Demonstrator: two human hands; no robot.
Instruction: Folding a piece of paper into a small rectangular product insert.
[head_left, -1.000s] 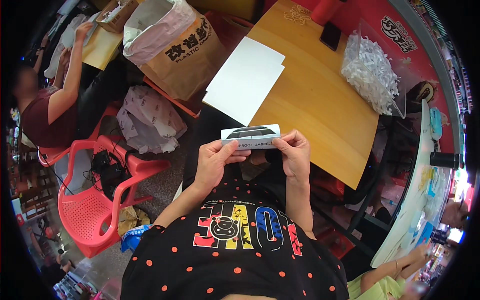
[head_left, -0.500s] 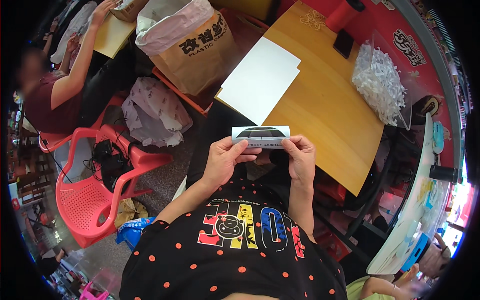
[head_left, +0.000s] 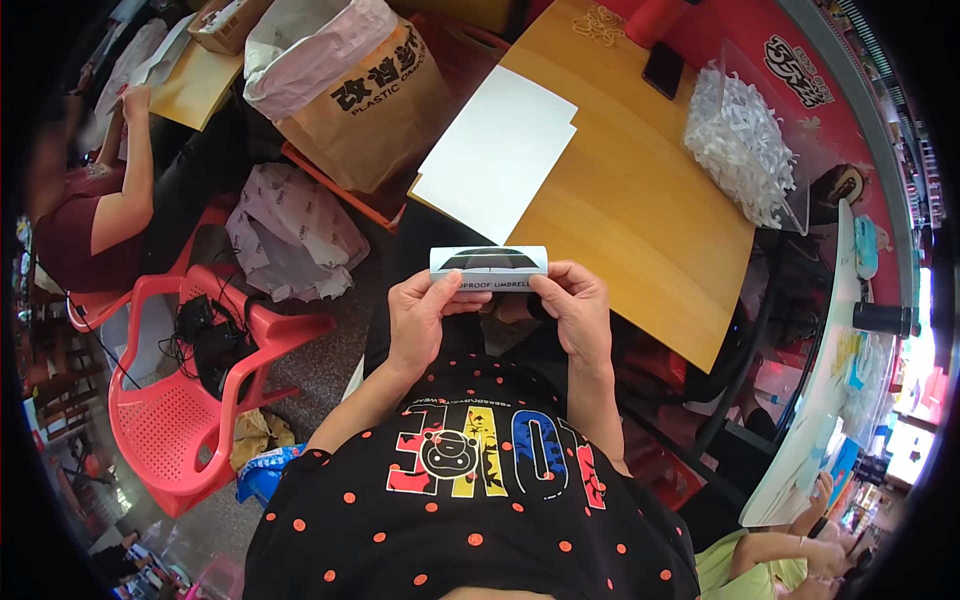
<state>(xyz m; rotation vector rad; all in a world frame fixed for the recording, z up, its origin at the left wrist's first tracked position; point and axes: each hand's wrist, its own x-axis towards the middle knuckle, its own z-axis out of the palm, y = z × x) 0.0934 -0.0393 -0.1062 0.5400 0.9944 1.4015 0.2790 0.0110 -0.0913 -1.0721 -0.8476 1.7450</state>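
Between both hands, just off the near corner of the wooden table, is a rolled piece of pale printed card (head_left: 490, 262) with a dark umbrella picture on it. My left hand (head_left: 420, 318) pinches its left end, thumb on the front and fingers behind. At the other end my right hand (head_left: 580, 305) grips it in the same way. A flat stack of white sheets (head_left: 500, 150) lies on the table right beyond the roll.
The wooden table (head_left: 640, 200) carries a phone (head_left: 663, 70), rubber bands (head_left: 597, 25) and a clear bin of white paper strips (head_left: 740, 145). Left stand a large paper sack (head_left: 360, 100) and a red plastic chair (head_left: 180, 420) with black cables. A person (head_left: 110, 210) sits far left.
Both hands and the rolled card appear slightly further left, as the whole view has shifted. My grip stays the same. The person at far left has lowered an arm.
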